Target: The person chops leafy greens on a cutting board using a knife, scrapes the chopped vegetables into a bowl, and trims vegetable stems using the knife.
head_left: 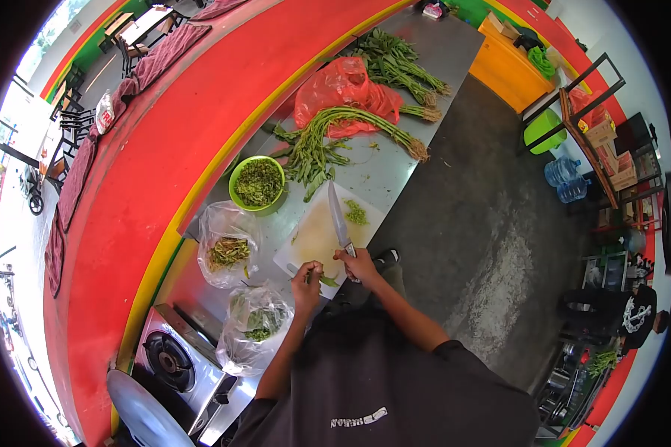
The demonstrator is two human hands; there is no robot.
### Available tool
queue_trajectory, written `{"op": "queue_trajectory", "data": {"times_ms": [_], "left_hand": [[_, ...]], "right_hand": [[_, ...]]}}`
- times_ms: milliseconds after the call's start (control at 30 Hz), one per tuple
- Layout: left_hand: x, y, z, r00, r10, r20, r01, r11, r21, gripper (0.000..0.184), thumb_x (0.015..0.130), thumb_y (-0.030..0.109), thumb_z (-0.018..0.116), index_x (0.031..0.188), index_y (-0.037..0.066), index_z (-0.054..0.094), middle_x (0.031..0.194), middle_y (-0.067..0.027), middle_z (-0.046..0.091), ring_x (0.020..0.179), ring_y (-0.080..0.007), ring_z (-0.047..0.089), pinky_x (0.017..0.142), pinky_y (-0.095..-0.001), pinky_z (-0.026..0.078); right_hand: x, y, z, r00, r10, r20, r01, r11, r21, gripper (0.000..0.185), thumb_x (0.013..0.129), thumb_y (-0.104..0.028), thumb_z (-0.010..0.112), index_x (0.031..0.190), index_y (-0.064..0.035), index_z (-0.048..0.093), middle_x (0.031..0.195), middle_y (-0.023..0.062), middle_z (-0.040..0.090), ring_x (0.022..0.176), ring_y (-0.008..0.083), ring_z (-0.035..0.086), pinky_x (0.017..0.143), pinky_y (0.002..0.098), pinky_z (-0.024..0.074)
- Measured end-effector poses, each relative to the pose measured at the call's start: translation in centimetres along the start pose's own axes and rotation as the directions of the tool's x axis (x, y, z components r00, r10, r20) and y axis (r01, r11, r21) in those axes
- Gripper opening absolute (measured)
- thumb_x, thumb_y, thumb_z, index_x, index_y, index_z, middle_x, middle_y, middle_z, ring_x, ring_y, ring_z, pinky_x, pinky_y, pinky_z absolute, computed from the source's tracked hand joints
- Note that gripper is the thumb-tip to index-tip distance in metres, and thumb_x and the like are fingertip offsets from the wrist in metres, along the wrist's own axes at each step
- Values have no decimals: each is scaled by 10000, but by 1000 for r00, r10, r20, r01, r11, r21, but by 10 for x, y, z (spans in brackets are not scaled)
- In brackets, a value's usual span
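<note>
White board (313, 231) by table (384, 175) edge | right hand (358, 267): grip around knife (338, 212) | left hand (306, 287): grip pinching leaf (329, 281) | keep left curled, knife clear

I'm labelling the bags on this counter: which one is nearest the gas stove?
The clear bag right beside the gas stove. The other clear bag sits next to the green bowl, and the red bag lies among leafy stems.

Left of the left hand (306, 289), a red wall (201, 127) edged yellow; beyond it, tables (143, 26) in daylight. Right of the right hand (359, 267), dark scuffed floor (492, 171) and a shelf (572, 112).
</note>
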State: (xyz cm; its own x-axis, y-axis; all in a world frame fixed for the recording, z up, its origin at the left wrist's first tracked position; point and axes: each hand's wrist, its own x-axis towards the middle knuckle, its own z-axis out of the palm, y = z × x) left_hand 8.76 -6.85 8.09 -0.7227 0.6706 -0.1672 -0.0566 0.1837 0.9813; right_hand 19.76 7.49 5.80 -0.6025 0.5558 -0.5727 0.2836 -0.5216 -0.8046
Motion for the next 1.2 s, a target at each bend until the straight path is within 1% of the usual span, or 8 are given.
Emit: {"op": "queue_trajectory", "data": {"times_ms": [100, 200, 300, 400, 667, 800, 833, 1200], "left_hand": [[8, -12, -7, 1000, -28, -4, 27, 992, -120, 126, 1001, 129, 644, 1009, 9, 682, 863, 22, 652, 786, -53, 563, 717, -226, 466], [13, -9, -13, 1000, -4, 24, 8, 982, -190, 131, 1012, 134, 634, 1027, 10, 673, 887, 26, 646, 768, -51, 543, 703, -218, 447], [18, -1, -14, 993, -54, 102, 87, 927, -365, 146, 1012, 145, 637, 1027, 4, 673, 866, 15, 644, 778, -67, 564, 717, -239, 475], [22, 4, -15, 989, 18, 150, 56, 877, -476, 135, 1016, 134, 630, 1032, 6, 670, 907, 4, 656, 825, -79, 575, 770, -254, 481], [22, 6, -24, 977, 4, 212, 97, 882, -461, 130, 1024, 121, 610, 1037, 5, 667, 963, -9, 665, 869, -79, 572, 819, -244, 455], [24, 4, -29, 984, 8, 180, 80, 874, -480, 130, 1025, 119, 608, 1037, 4, 667, 964, -4, 665, 873, -74, 568, 821, -240, 452], [26, 4, -30, 983, 13, 182, 76, 879, -471, 129, 1025, 117, 607, 1037, 3, 667, 963, -2, 662, 873, -73, 563, 821, -238, 448], [33, 14, -32, 987, 23, 160, 60, 867, -494, 148, 1032, 157, 594, 998, 19, 636, 957, -26, 610, 901, -116, 529, 874, -280, 415]], "right_hand": [[0, 0, 2, 1000, 14, -27, -16, 997, -69, 330, 967, -332, 677, 899, -9, 693, 501, -15, 445, 391, 89, 427, 393, 287, 329], [-1, -2, 5, 989, 131, 69, -126, 989, -78, 394, 963, -409, 671, 897, -20, 671, 519, -37, 417, 414, 83, 414, 404, 284, 314], [-3, -6, 16, 881, 407, 242, -417, 909, -11, 435, 981, -488, 627, 784, -117, 513, 537, -65, 311, 427, 76, 326, 416, 263, 261], [-8, -5, 21, 828, 364, 426, -451, 885, 120, 463, 988, -506, 608, 747, -137, 465, 551, -53, 310, 450, 90, 348, 437, 267, 264], [-5, -6, 22, 881, 195, 431, -354, 876, 327, 383, 1006, -343, 626, 739, -194, 395, 537, -99, 313, 434, 42, 333, 412, 240, 267], [-5, -8, 17, 901, 173, 398, -331, 867, 372, 211, 1000, -310, 629, 944, -108, 604, 546, -94, 319, 437, 43, 342, 412, 246, 263], [-4, -7, 16, 897, 160, 412, -327, 868, 374, 296, 996, -307, 635, 1127, -41, 637, 554, -88, 317, 441, 43, 339, 412, 251, 264], [-9, -16, 21, 937, 108, 334, -205, 940, 271, 333, 995, -258, 612, 1181, 13, 661, 561, -71, 348, 436, 55, 365, 410, 256, 300]]}}
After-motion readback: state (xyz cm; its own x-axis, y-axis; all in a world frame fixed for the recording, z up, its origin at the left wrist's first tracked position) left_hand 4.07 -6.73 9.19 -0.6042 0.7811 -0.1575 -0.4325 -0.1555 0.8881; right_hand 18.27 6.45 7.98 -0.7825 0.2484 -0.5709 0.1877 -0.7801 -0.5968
